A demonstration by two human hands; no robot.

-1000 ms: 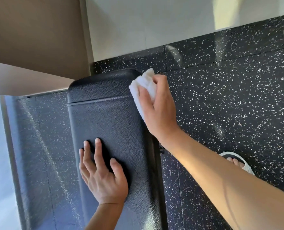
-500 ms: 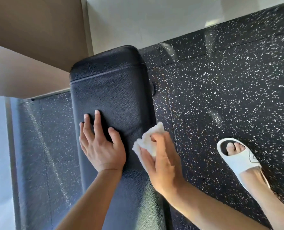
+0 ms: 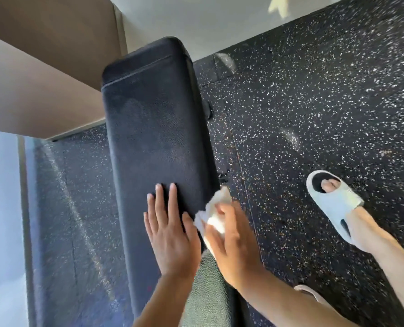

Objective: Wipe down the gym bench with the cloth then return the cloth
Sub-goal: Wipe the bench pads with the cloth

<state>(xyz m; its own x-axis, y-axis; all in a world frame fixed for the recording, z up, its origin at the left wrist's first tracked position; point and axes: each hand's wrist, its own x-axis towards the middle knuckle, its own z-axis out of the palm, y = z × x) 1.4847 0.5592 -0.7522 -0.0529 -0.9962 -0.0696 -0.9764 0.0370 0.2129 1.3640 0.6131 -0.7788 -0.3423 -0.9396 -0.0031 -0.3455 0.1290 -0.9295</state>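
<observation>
At the lower middle of the frame, my right hand point(image 3: 234, 244) clutches the cloth point(image 3: 214, 213), now dragged down the bench point(image 3: 156, 128) edge beside my flat, relaxed left hand point(image 3: 170, 234); the right side looks nearly wiped.

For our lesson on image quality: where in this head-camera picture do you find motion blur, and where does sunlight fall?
Head view: the right hand and the white cloth it grips are smeared by motion; the left hand, flat on the bench, is sharper; floor speckles streak towards the right edge; sunlight brightens the bench's near end and both forearms.
</observation>
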